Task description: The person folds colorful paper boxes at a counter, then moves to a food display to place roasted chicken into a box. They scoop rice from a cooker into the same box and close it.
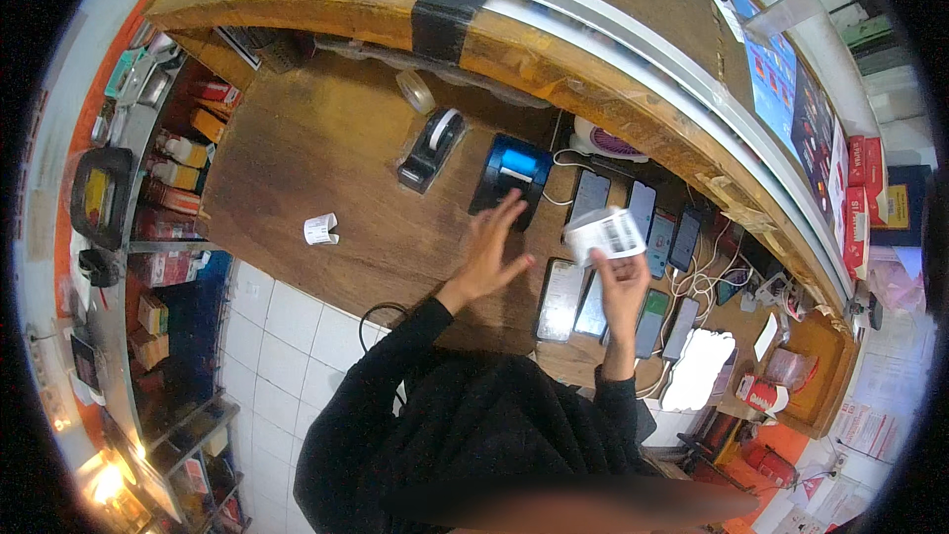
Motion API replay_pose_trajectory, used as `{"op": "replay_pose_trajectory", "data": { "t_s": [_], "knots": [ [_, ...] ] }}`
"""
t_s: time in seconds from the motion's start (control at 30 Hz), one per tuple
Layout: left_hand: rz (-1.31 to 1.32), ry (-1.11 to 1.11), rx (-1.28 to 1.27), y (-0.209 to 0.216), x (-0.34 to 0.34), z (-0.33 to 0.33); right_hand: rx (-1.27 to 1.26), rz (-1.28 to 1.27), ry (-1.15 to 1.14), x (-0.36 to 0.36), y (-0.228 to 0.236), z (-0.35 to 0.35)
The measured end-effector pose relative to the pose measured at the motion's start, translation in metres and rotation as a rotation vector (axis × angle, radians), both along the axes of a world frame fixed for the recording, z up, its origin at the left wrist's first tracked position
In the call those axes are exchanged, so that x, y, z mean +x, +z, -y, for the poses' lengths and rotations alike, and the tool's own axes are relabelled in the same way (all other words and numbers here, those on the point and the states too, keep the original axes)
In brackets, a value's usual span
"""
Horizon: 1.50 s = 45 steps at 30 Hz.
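My right hand (623, 289) is closed on a curled white printed label (605, 234), held above the phones on the wooden counter. Fingers spread and with nothing in them, my left hand (486, 249) is over the counter, its fingertips at the front of a small black printer (482, 194). A blue roll (521, 162) shows in the printer's top. Whether the fingertips touch the printer I cannot tell. To the left of the printer stands a black tape dispenser (432, 150). Another curled printed label (321, 229) lies by itself farther left.
Several phones with white charging cables (704, 289) cover the counter's right side, including a white-screened phone (560, 299) near my right hand. A tape roll (415, 92) lies behind the dispenser. A small fan (610, 141) stands at the back. Shelves (148, 247) line the left.
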<state>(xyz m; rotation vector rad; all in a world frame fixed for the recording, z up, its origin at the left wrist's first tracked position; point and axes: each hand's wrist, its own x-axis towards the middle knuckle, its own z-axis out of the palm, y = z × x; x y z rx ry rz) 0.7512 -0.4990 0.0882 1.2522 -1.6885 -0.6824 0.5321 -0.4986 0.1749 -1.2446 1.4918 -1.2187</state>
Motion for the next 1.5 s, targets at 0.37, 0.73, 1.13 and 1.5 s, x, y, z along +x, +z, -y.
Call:
{"op": "replay_pose_trajectory", "data": {
  "t_s": [0.37, 0.73, 1.13, 1.5],
  "knots": [
    [-0.208, -0.267, 0.394, 0.063, -0.03, -0.041, -0.057, 0.208, 0.181, 0.022, 0.066, 0.014],
    [-0.31, -0.374, 0.542, 0.058, -0.019, -0.043, -0.611, -0.19, -0.106, 0.014, 0.144, 0.055],
    [-0.467, -0.298, 0.547, 0.01, 0.018, -0.058, -0.672, -0.603, -0.17, 0.018, 0.172, 0.126],
    [-0.292, -0.157, 0.435, -0.022, 0.047, -0.048, -0.906, -1.029, -0.06, 0.007, 0.148, 0.111]
  ]
}}
